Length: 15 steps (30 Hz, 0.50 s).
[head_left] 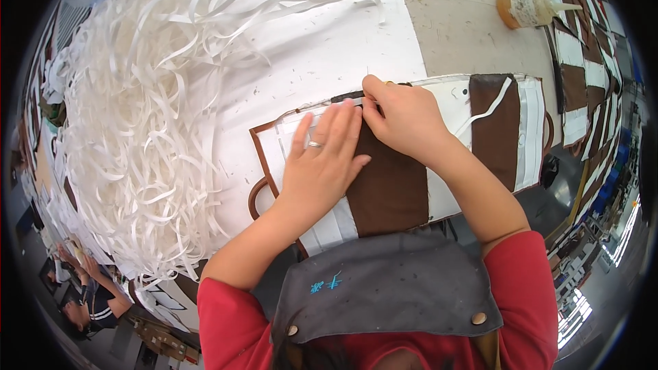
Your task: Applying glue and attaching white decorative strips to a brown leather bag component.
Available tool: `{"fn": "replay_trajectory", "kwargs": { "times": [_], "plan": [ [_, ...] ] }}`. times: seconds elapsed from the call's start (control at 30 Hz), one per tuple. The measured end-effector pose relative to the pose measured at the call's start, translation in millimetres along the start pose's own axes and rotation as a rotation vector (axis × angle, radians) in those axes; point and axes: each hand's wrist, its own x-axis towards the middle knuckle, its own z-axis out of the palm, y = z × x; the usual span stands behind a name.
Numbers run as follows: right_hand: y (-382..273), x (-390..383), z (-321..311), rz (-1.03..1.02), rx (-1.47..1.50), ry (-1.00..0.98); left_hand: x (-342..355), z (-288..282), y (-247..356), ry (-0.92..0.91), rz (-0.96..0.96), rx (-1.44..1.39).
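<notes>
A bag piece (pixel 391 192) of brown and white panels with brown edging lies in front of me, tilted slightly up to the right. My left hand (pixel 323 147) rests flat on its left part, fingers stretched toward the far edge. Beside those fingertips, my right hand (pixel 403 113) is closed, thumb and fingers pinched together at that edge; what lies between them is hidden. A short dark strip (pixel 347 96) runs along the edge by both hands. One loose white ribbon (pixel 490 106) crosses the right brown panel. A brown handle loop (pixel 256 199) sticks out at the left end.
A large tangled heap of white ribbon (pixel 147 137) covers the table's left side. A squeeze bottle (pixel 524 10) with amber contents lies at the far right. More brown and white bag pieces (pixel 574 62) are stacked beyond it. Another person (pixel 96 298) works at the lower left.
</notes>
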Motion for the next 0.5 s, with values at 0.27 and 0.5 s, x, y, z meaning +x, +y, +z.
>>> {"fn": "replay_trajectory", "kwargs": {
  "times": [0.27, 0.5],
  "plan": [
    [29.4, -23.4, -35.0, 0.183, 0.600, -0.148, 1.4, 9.6, -4.1, -0.051, 0.025, -0.058],
    [41.2, -23.4, -26.3, 0.187, 0.531, 0.036, 7.5, 10.1, -2.8, -0.022, 0.001, -0.051]
  ]
}}
